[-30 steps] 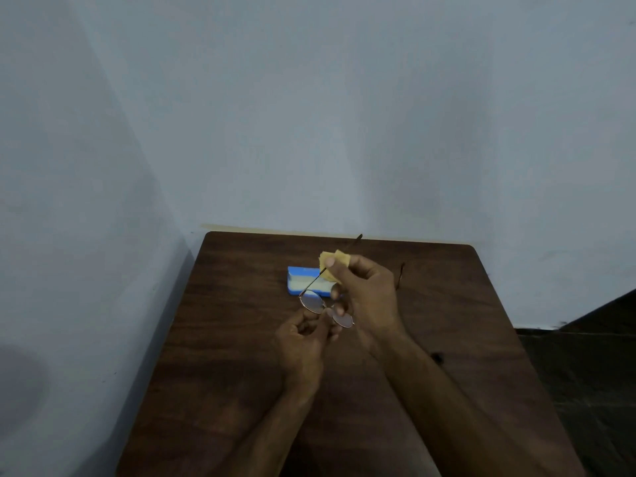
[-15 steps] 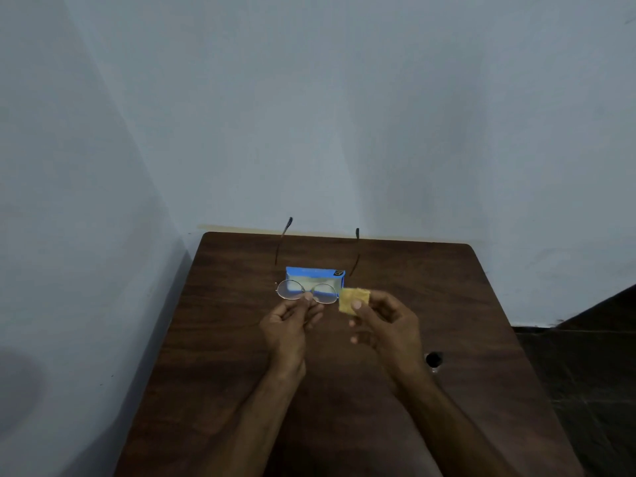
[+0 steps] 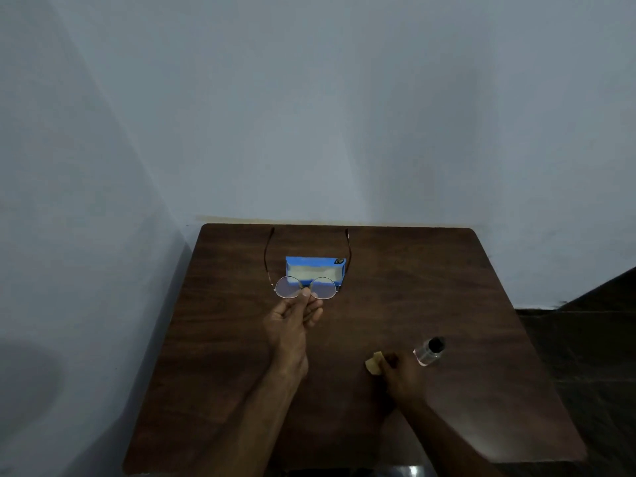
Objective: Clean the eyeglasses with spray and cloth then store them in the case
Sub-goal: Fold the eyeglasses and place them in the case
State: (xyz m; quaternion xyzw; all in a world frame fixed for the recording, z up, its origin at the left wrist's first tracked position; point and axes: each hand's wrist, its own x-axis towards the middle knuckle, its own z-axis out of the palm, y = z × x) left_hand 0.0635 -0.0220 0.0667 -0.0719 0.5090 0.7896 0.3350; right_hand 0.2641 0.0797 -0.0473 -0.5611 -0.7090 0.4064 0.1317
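Note:
My left hand point(image 3: 296, 315) pinches the round-lens eyeglasses point(image 3: 289, 287) at the bridge and holds them up over the table, temples spread and pointing away from me. Right behind them lies the open blue case point(image 3: 315, 266) with a pale lining. My right hand point(image 3: 399, 373) is low on the table at the right and holds the small yellow cloth point(image 3: 373, 363) in its fingers. The clear spray bottle point(image 3: 430, 351) with a black cap stands just right of that hand, a short gap between them.
The dark wooden table point(image 3: 220, 373) sits in a corner, with pale walls behind it and to the left. A dark floor shows past the table's right edge.
My right hand carried the cloth from beside the glasses down and right to the table near the spray bottle. My left hand keeps the glasses held up, turned to face me.

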